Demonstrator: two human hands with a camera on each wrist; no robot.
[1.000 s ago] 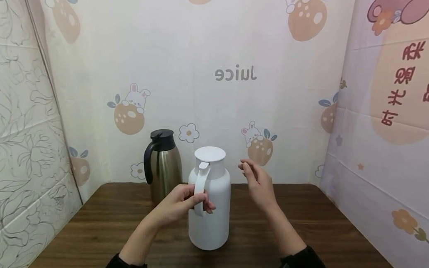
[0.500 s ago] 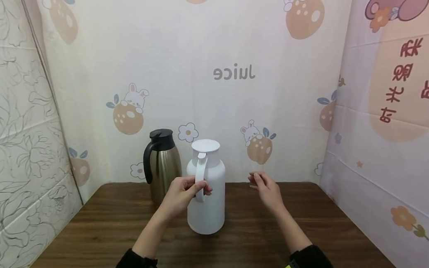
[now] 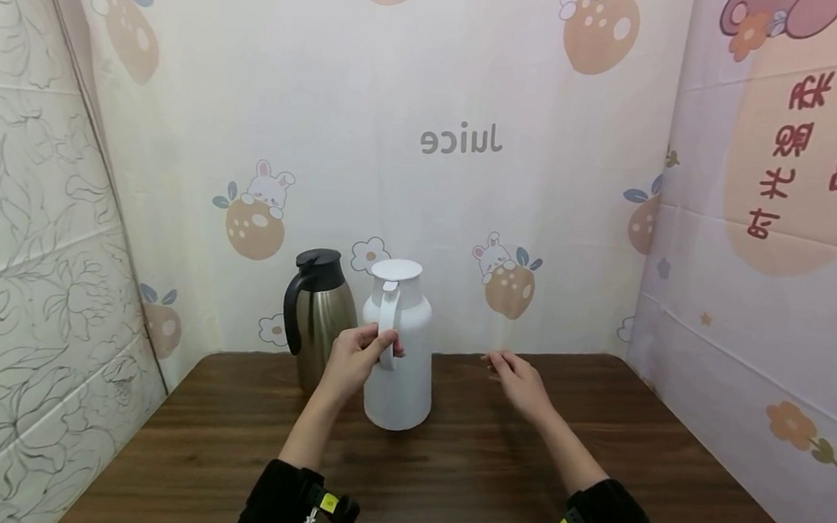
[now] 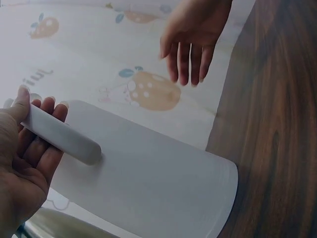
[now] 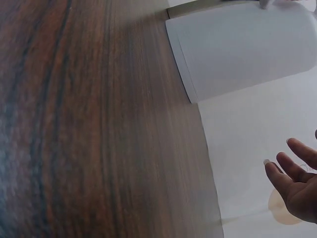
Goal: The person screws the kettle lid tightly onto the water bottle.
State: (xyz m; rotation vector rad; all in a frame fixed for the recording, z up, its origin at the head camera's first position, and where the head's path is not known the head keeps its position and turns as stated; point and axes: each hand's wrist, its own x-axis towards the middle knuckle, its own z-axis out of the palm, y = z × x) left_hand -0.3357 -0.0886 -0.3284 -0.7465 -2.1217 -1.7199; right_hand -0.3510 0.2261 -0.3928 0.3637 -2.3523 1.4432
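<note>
A white thermos jug with a flat lid stands upright in the head view. My left hand grips its handle, the thumb on one side and the fingers round the other. Whether the base touches the table or hangs just above it, I cannot tell. Off to the jug's right, my right hand is held in the air with loose, slightly bent fingers and nothing in them. Close on the jug's left is a gold-brown metal thermos jug with a black lid and handle, partly hidden behind my left hand.
Both jugs are at a dark wooden table. Printed cloth hangs along its back edge, with more cloth on the right and a flower-patterned sheet on the left.
My left hand has carried the white thermos jug away from me and slightly left, closer to the metal one. My right hand has lowered and shifted a little right.
</note>
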